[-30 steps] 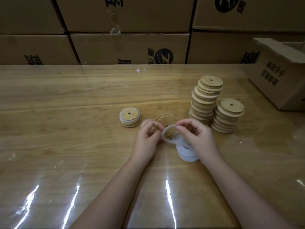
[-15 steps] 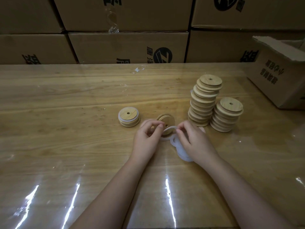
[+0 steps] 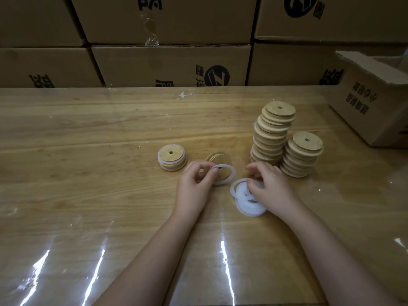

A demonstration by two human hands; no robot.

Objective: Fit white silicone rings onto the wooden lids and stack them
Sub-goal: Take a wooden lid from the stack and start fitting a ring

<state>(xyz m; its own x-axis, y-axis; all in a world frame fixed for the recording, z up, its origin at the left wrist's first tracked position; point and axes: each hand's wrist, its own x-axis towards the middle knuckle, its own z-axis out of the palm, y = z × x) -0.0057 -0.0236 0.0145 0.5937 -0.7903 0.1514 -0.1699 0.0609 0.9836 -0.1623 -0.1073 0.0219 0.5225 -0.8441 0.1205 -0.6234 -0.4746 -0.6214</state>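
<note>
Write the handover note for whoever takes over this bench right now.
Left hand pinches one white ring just in front of a loose lid; the ring is not yet fitted.
Right hand rests curled on the pile of loose rings; whether it grips one is unclear.
Done: small stack at the left, with a ring showing on it.
Left: tall stack and shorter stack of lids at the right, apparently mostly unringed. Fit rings, then stack.

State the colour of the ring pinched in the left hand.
White ring, shown best in the head view.
</note>
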